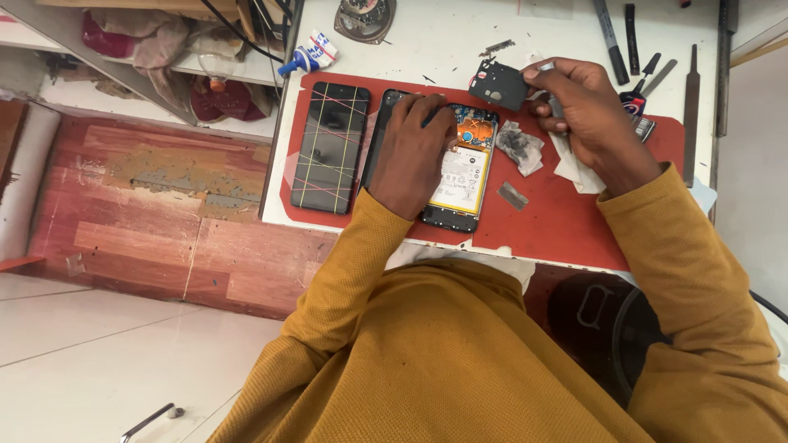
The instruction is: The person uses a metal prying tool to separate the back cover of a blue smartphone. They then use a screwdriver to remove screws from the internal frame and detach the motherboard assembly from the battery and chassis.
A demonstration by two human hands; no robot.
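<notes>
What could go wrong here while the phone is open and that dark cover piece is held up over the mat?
1. The right hand grips the dark cover piece only by its edge, so it might slip onto the red mat.
2. The left hand rests on the opened phone; pressing could strain the exposed battery.
3. The second phone lies near the table's edge and could be knocked off.

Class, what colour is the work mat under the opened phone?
Red mat, clearest in the head view.
</notes>
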